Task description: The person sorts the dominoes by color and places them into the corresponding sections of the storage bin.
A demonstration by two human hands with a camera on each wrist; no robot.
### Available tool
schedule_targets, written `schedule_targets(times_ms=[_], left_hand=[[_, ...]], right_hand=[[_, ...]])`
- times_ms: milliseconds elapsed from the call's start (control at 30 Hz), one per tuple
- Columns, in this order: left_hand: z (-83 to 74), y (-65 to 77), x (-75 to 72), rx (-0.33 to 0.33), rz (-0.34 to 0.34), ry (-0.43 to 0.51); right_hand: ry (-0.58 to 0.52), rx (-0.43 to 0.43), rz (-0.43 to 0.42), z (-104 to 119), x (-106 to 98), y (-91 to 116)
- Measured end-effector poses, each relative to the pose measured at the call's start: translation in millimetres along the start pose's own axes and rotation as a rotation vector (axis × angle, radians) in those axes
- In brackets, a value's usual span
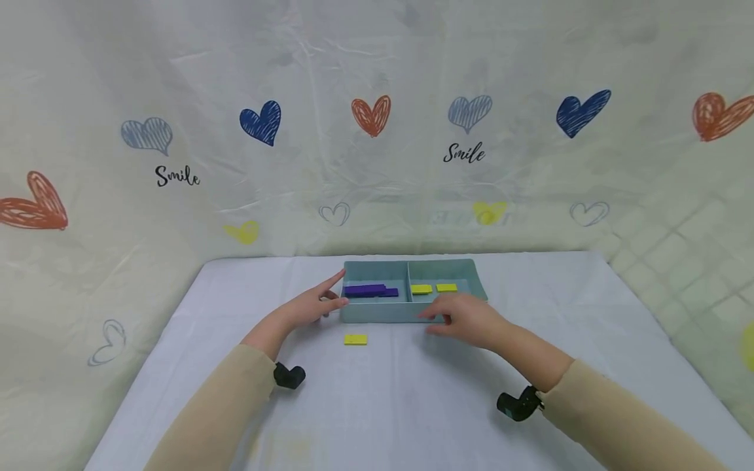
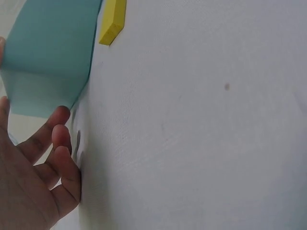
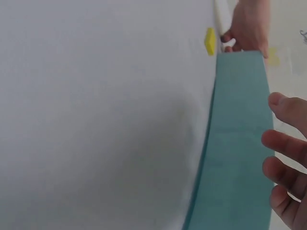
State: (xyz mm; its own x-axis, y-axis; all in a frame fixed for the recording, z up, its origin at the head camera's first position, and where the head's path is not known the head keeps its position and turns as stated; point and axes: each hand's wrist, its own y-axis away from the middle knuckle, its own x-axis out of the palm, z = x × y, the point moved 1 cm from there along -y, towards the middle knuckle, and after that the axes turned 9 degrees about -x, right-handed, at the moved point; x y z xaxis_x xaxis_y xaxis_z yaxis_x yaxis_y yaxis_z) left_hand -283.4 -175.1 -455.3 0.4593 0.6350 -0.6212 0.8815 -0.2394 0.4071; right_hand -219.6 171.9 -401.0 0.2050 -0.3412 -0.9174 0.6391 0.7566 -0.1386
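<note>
A teal two-compartment box stands on the white-covered table. Purple blocks lie in its left compartment and yellow blocks in the right one. My left hand is at the box's left end, its index finger stretched along that side and its thumb at the front corner. The right hand hovers by the front wall of the right compartment, fingers loosely bent, with nothing visible between them. In front of the box lies a single yellow block, also seen in the left wrist view.
The white cloth spreads around the box and toward me. Behind the table hangs a pale sheet printed with hearts and the word Smile. A black device sits at my left wrist, another black device at the right.
</note>
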Motion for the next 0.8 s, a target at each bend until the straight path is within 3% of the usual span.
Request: schedule_targets(times_ms=[133,367,800], left_hand=[[-2.0,-0.3,0.4,0.004,0.005,0.002],[-3.9,-1.0,-0.8,0.007,0.008,-0.003],[0.0,-2.6,0.6,-0.012,-0.012,0.017]], right_hand=[[0.027,-0.008,-0.016,6.9,9.4,-4.2],[0.085,0.022,0.032,15.6,26.9,-16.0],[0.106,-0.030,0.123,44.1,49.8,-58.8]])
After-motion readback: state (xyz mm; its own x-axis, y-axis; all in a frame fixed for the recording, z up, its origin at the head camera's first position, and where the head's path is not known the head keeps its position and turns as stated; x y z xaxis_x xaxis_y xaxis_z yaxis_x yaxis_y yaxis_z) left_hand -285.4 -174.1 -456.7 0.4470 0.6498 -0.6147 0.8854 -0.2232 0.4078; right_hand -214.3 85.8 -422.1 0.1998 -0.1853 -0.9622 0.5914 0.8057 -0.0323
